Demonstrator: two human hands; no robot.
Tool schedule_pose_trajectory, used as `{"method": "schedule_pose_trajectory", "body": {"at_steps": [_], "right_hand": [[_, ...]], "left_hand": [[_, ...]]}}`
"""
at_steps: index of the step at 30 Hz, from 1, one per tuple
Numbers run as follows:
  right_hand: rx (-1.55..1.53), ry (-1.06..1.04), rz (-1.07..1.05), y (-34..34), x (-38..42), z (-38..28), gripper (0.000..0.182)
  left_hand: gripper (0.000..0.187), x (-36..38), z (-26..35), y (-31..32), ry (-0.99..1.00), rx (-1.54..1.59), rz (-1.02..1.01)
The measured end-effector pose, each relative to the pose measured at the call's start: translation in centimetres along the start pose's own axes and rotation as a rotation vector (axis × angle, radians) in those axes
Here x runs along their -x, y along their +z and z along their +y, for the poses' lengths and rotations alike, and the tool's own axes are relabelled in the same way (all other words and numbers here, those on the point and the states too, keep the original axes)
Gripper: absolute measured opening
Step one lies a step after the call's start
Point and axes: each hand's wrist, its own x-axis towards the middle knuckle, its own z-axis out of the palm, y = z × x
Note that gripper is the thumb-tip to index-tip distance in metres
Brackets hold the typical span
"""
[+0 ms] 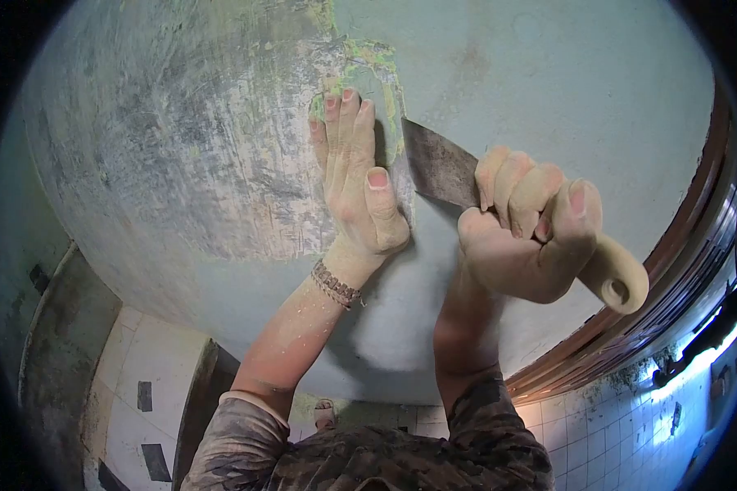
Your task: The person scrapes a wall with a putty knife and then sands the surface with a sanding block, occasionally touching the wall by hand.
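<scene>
My right hand (532,221) is wrapped round the pale handle of a scraper (442,161), its hanging hole showing past my wrist side. The wide, stained metal blade points left, and its edge meets the painted wall (532,82) beside a scraped area. Flat against that wall lies my left hand (356,172), fingers stretched upward and thumb apart, holding nothing. It rests on the right border of the bare grey patch (196,147), where greenish-yellow paint remnants (374,57) remain. Both hands look dusty, and a braided bracelet (336,286) circles my left wrist.
A brown wooden frame (630,315) curves along the wall's right side. White tiles (581,430) cover the surface at lower right. Down on the left are a low ledge (65,303) and pale tiles with dark patches (155,462). A foot (325,413) shows below.
</scene>
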Motion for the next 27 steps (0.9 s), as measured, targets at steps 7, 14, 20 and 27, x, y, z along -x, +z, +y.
{"method": "schedule_pose_trajectory", "body": {"at_steps": [7,14,20,27], "right_hand": [[-0.325,-0.107,0.111,-1.6,0.0,1.0,0.032],[-0.375,-0.103,0.108,-2.0,-0.6,-0.7,0.033],[-0.001,0.021,0.179,0.0,-0.4,-1.1,0.034],[-0.134,0.083,0.225,0.0,0.0,0.1,0.034]], "left_hand": [[0.06,0.0,0.5,0.2,-0.003,-0.072,-0.004],[0.061,0.0,1.0,0.6,-0.013,-0.085,-0.011],[0.057,0.3,1.4,0.6,-0.047,-0.049,-0.022],[0.057,-0.1,1.6,0.8,-0.063,-0.063,-0.009]]}}
